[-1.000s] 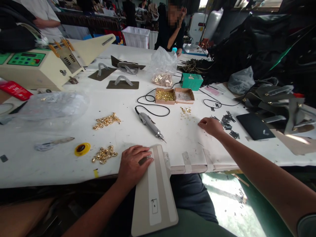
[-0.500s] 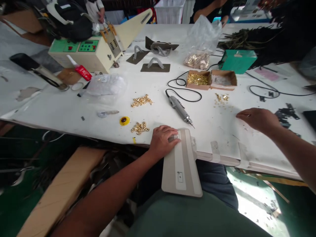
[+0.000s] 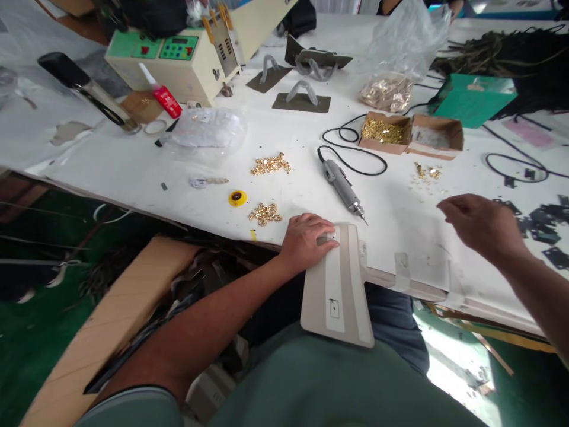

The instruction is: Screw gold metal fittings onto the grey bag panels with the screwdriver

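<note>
A beige flat panel (image 3: 349, 284) with pale strips lies over the table's front edge, its lower part over the person's lap. My left hand (image 3: 307, 242) grips its upper left corner, thumb on top. Over the table on the right is my right hand (image 3: 478, 222), its fingers curled together in a pinch; whatever they hold is too small to make out. A grey electric screwdriver (image 3: 343, 185) lies between the hands, beyond the panel. Small gold pieces (image 3: 427, 172) are scattered beyond my right hand. Two piles of gold fittings (image 3: 270, 163) rest to the left.
Open cardboard boxes (image 3: 386, 131) stand near a green box (image 3: 475, 99). Dark flat pieces (image 3: 546, 222) lie at the right. Brown plates with wrapped handles (image 3: 302, 102) lie farther back. A cream machine (image 3: 186, 68), a red glue bottle (image 3: 166, 101) and a plastic bag (image 3: 202, 129) are at the left.
The view has shifted, so the table items appear farther right. My left hand still holds the panel. My right hand remains closed, turned a little, and is nearer the front edge.
</note>
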`<state>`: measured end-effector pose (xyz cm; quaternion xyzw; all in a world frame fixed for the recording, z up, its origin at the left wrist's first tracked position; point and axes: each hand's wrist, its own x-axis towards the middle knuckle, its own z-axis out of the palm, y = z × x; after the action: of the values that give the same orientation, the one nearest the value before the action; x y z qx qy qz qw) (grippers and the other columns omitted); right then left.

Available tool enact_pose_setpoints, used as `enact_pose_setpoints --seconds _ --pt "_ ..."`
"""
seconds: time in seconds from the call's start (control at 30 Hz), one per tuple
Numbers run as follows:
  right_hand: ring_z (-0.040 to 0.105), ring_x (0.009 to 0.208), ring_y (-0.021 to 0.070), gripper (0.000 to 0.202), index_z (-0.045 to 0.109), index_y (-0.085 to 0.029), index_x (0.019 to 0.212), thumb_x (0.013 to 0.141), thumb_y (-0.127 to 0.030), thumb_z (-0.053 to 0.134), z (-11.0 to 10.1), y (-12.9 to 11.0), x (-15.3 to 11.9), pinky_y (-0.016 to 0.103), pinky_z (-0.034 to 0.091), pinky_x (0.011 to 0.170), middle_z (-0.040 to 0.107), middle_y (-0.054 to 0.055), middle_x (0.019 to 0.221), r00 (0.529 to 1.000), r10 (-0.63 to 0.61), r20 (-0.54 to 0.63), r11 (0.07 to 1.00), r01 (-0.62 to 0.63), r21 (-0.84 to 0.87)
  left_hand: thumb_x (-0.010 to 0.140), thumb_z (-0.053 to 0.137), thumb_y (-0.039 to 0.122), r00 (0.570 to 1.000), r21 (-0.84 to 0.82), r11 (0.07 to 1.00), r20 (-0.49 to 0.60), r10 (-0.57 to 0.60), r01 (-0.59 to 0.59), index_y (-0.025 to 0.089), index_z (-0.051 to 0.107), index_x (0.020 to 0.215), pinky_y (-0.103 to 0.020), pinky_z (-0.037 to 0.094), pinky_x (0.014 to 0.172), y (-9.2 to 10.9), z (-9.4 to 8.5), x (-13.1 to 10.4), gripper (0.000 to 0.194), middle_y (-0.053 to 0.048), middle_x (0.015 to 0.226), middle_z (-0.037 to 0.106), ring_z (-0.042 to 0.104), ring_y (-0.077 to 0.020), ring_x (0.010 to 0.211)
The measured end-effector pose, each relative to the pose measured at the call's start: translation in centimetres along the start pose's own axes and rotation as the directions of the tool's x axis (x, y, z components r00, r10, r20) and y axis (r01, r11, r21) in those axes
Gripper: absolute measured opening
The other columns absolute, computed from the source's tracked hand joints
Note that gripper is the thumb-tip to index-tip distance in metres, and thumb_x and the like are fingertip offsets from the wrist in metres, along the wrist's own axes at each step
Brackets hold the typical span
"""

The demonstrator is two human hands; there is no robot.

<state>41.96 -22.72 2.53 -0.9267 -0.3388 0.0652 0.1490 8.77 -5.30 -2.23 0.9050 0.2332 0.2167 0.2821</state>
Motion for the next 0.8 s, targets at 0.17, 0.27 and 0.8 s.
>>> enact_pose_setpoints --seconds 0.17,0.27,0.8 --pt "0.062 0.071 0.0203 0.031 0.07 -0.025 0.091 0.092 -0.055 0.061 2.6 -8.9 -7.0 0.031 0.048 0.068 0.07 0.003 0.079 0.877 -0.372 0.303 0.834 0.172 0.524 0.085 0.08 0.038 1.0 0.017 1.0 -0.006 0.017 -0.016 0.027 0.077 0.106 -0.048 0.038 0.108 -0.1 0.1 0.0 0.024 -0.001 0.119 0.078 0.06 -0.0266 0.122" --pt "0.062 0.076 0.0193 0.029 0.068 -0.025 0.089 0.095 -0.052 0.057 4.7 -12.4 -8.6 0.031 0.049 0.074 0.069 0.001 0.082 0.839 -0.45 0.304 0.786 0.211 0.581 0.086 0.079 0.04 1.0 0.026 0.999 0.009 0.023 -0.024 0.027 0.077 0.108 -0.048 0.038 0.107 -0.2 0.1 0.0 0.026 -0.002 0.121 0.078 0.059 -0.0275 0.124" --pt "0.067 0.086 0.0207 0.014 0.073 -0.024 0.088 0.091 -0.033 0.062 6.7 -14.8 -8.3 0.033 0.047 0.081 0.073 0.003 0.092 0.842 -0.472 0.262 0.855 0.364 0.37 0.092 0.073 0.043 0.999 0.039 0.998 -0.002 0.055 -0.054 0.026 0.075 0.113 -0.048 0.039 0.106 -0.5 0.2 -0.3 0.027 -0.001 0.123 0.077 0.058 -0.0267 0.124"
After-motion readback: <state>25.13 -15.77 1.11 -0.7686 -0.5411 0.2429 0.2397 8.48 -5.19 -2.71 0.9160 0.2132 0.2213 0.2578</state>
